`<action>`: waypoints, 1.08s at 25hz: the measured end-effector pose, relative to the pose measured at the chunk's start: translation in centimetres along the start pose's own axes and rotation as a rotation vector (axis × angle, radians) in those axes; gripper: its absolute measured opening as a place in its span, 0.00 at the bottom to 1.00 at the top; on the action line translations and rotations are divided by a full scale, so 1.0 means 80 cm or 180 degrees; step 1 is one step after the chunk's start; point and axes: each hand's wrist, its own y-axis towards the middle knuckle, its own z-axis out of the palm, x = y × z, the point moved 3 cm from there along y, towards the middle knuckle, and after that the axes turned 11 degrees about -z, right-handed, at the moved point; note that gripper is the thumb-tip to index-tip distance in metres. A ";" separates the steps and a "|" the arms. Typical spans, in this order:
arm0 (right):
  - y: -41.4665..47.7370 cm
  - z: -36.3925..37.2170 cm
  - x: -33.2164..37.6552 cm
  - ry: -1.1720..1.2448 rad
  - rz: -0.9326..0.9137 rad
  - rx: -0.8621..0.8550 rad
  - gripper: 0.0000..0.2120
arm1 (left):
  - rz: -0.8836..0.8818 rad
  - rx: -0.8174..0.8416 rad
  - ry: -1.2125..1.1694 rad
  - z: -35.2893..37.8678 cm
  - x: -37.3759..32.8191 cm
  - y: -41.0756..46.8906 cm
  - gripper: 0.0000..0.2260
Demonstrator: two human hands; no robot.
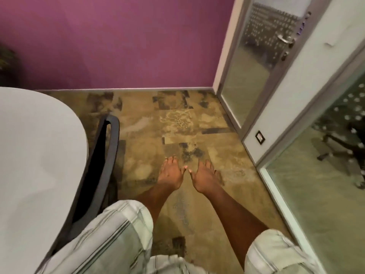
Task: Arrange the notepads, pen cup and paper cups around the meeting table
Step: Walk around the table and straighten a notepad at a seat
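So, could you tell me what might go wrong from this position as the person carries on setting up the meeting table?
1. Both the left hand and right hand are empty, held out over the carpet, and no notepads or cups are in view, so they must still be fetched.
2. The chair stands tight against the table beside the person; turning back, a leg could catch it.
3. The glass door is close ahead.

Your two hands, left (171, 173) and right (204, 177), reach forward side by side over the floor (150, 123), thumbs nearly touching. The table (37, 147) lies to your left, with a chair (102, 155) tucked against its edge. The wall (118, 40) stands ahead, the door (254, 62) to your right.
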 end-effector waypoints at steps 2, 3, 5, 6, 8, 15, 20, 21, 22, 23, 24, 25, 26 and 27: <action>0.068 -0.025 -0.014 0.0048 -0.0266 0.0046 0.30 | -0.0214 -0.0310 -0.0259 -0.012 -0.022 0.046 0.33; 0.099 -0.036 -0.016 0.0107 -0.0355 0.0018 0.30 | -0.0283 -0.0429 -0.0359 -0.019 -0.027 0.068 0.33; 0.153 -0.049 -0.011 0.0161 -0.0565 0.0017 0.30 | -0.0485 -0.0633 -0.0343 -0.030 -0.027 0.107 0.34; 0.191 -0.051 -0.007 0.0208 -0.0715 0.0047 0.31 | -0.0611 -0.0727 -0.0365 -0.035 -0.027 0.138 0.34; 0.264 -0.054 0.005 0.0235 -0.0842 0.0145 0.31 | -0.0939 -0.0796 -0.0395 -0.048 -0.022 0.203 0.35; 0.464 -0.065 0.063 0.0124 -0.1285 0.0414 0.31 | -0.1396 -0.0747 -0.0466 -0.098 -0.009 0.395 0.33; 0.601 -0.083 0.125 0.0054 -0.1610 0.0521 0.31 | -0.1507 -0.1032 -0.0506 -0.159 0.001 0.504 0.30; 0.629 -0.083 0.145 0.0013 -0.1742 0.0577 0.31 | -0.1573 -0.1075 -0.0457 -0.173 0.010 0.525 0.30; 0.661 -0.077 0.168 0.0032 -0.1902 0.0672 0.30 | -0.1668 -0.1154 -0.0469 -0.186 0.023 0.549 0.29; 0.683 -0.069 0.185 0.0008 -0.2034 0.0743 0.30 | -0.1744 -0.1220 -0.0490 -0.194 0.033 0.570 0.30; 0.717 -0.064 0.209 -0.0046 -0.2168 0.0842 0.30 | -0.1852 -0.1276 -0.0481 -0.208 0.047 0.601 0.30; 0.744 -0.055 0.225 -0.0077 -0.2269 0.0933 0.30 | -0.1971 -0.1351 -0.0455 -0.218 0.059 0.622 0.30; 0.787 -0.050 0.254 -0.0095 -0.2461 0.0949 0.30 | -0.2112 -0.1398 -0.0480 -0.235 0.078 0.654 0.31; 0.793 -0.054 0.257 -0.0111 -0.2467 0.0951 0.30 | -0.2077 -0.1346 -0.0428 -0.243 0.082 0.659 0.31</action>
